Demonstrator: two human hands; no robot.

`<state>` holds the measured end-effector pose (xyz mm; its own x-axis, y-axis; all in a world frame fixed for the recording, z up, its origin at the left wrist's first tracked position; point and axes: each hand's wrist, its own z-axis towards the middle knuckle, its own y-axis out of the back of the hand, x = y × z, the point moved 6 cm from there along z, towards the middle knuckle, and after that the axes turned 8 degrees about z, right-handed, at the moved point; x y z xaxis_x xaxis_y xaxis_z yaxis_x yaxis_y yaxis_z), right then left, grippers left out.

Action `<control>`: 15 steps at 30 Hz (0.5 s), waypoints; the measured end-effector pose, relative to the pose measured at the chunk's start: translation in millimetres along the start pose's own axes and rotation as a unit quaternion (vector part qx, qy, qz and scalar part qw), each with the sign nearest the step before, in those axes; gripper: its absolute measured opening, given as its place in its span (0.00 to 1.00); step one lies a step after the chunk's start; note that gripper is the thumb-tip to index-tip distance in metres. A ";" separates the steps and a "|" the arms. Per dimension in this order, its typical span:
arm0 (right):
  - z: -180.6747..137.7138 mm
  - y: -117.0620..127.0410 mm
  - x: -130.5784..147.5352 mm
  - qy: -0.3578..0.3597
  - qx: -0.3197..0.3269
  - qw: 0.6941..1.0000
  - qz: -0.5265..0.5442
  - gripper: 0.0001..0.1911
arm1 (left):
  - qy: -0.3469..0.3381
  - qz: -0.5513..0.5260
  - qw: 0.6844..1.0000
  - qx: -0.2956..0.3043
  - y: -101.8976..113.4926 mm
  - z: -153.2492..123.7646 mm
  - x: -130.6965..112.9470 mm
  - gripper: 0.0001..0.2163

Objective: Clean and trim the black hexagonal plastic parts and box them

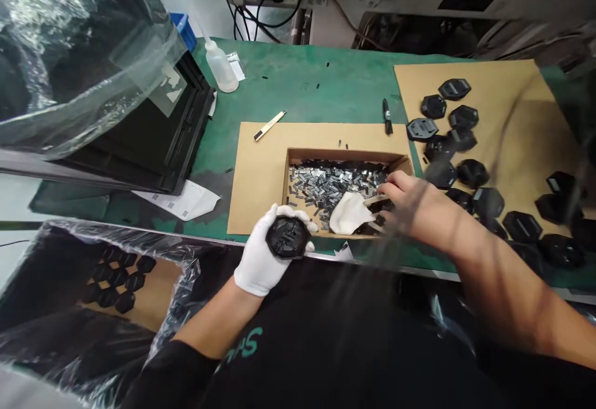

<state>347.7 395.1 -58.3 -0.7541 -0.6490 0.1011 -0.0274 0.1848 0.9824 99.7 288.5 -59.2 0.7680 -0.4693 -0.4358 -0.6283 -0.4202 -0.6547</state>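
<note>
Head view shows the white-gloved left hand cupping a black hexagonal plastic part in a wide, secure grip by the cardboard tray, while the blurred bare right hand, its grip unclear, reaches over metal clips beside a white cloth.

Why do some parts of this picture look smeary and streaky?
In the head view, blurry dark streaks cross the right hand and its arm, maybe from something close to the lens; the gloved left hand looks sharp; the plastic bag shows bright glare.
</note>
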 end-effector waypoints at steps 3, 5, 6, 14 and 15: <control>-1.2 -7.6 4.8 0.009 0.011 1.000 0.001 0.21 | -0.003 -0.006 1.000 -0.002 0.3 -1.0 3.9 0.20; -3.1 -14.7 9.4 0.013 0.017 1.000 -0.004 0.23 | -0.006 -0.001 1.000 -0.005 0.8 -3.3 5.4 0.19; -3.8 -17.9 11.0 0.013 0.018 1.000 -0.008 0.24 | -0.008 0.004 1.000 -0.009 1.0 -4.8 6.1 0.19; -4.5 -3.9 21.7 0.001 0.012 0.999 -0.042 0.29 | -0.015 0.033 0.999 -0.011 -2.1 -14.8 12.1 0.19; -7.0 6.1 25.9 0.002 -0.003 0.999 -0.047 0.30 | -0.013 0.034 0.999 -0.010 -2.3 -15.3 13.4 0.19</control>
<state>332.7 374.2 -48.6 -0.7459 -0.6660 0.0090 -0.0944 0.1191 0.9884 109.6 271.3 -54.1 0.7260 -0.4766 -0.4957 -0.6816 -0.4029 -0.6108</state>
